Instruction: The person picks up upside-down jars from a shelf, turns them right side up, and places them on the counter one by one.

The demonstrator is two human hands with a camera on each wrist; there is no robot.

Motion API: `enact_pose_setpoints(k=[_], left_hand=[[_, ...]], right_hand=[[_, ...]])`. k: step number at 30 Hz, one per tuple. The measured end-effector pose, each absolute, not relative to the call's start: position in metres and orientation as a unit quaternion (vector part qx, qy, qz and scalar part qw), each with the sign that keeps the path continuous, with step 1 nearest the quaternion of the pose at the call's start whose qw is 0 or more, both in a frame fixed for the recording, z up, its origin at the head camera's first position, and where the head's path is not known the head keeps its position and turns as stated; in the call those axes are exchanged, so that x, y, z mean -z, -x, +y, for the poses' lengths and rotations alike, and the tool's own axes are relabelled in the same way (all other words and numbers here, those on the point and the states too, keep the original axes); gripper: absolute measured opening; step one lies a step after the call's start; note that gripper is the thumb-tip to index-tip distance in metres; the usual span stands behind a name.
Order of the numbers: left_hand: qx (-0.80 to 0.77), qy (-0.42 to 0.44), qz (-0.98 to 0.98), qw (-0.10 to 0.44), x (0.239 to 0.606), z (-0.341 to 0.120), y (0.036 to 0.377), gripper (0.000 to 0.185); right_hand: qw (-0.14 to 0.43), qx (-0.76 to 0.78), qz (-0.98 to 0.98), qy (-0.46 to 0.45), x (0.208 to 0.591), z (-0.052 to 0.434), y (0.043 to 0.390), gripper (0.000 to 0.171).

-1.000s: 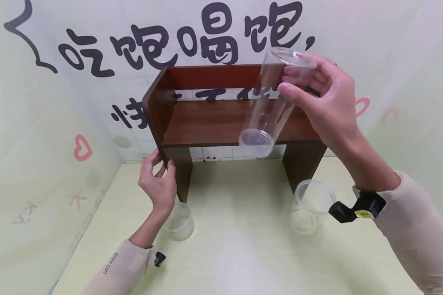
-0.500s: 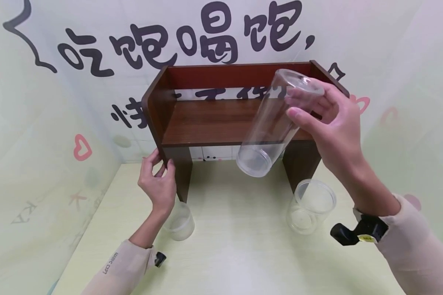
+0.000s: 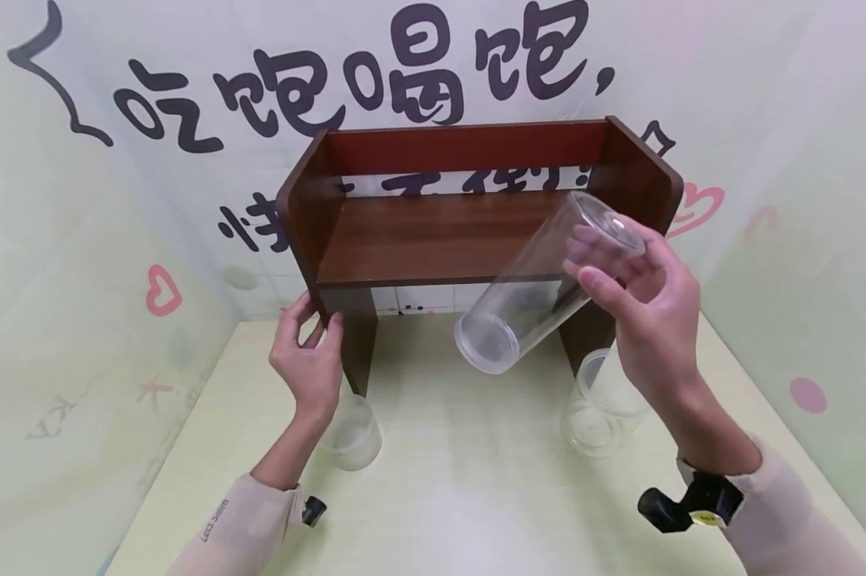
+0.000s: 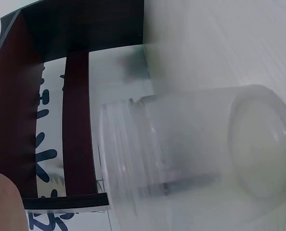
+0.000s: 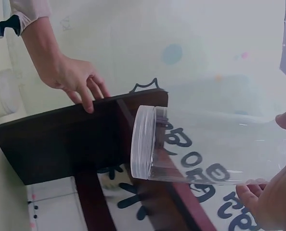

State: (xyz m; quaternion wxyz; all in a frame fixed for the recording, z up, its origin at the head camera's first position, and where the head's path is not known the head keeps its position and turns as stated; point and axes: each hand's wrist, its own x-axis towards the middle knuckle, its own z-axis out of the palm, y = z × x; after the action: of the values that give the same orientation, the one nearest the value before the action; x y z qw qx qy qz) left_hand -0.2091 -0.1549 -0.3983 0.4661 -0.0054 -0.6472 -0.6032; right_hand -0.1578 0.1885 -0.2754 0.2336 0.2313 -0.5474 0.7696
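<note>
In the head view, the right hand (image 3: 645, 316) sits right of centre, its forearm rising from the lower right corner, fingers and thumb curled round the closed end of a tall clear jar (image 3: 541, 284). The jar hangs in the air in front of the wooden shelf (image 3: 433, 232), tilted so its open rimmed mouth points down toward the lower left, above the pale green surface (image 3: 462, 480). The left hand (image 3: 310, 360) is left of centre, wrist bent upward, fingers and thumb clasping the shelf's left leg. Just below it a small frosted jar (image 3: 354, 436) lies on the surface. Another clear jar (image 3: 602, 404) stands by the shelf's right leg, partly behind the right wrist.
</note>
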Motion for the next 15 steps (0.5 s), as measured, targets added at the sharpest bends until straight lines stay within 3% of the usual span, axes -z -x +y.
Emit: enact_pose_setpoints(k=[4, 11, 15], left_hand=[[0.616, 0.017, -0.634, 0.467, 0.399, -0.151, 0.205, 0.05], [0.577, 0.092, -0.608, 0.538, 0.403, -0.134, 0.186, 0.049], [0.576, 0.165, -0.618, 0.509, 0.403, -0.12, 0.175, 0.05]], right_hand=[[0.226, -0.793, -0.52, -0.222, 0.291, 0.187, 0.156, 0.046], [0.234, -0.818, -0.484, -0.205, 0.311, 0.183, 0.151, 0.049], [0.237, -0.836, -0.457, -0.19, 0.321, 0.182, 0.149, 0.051]])
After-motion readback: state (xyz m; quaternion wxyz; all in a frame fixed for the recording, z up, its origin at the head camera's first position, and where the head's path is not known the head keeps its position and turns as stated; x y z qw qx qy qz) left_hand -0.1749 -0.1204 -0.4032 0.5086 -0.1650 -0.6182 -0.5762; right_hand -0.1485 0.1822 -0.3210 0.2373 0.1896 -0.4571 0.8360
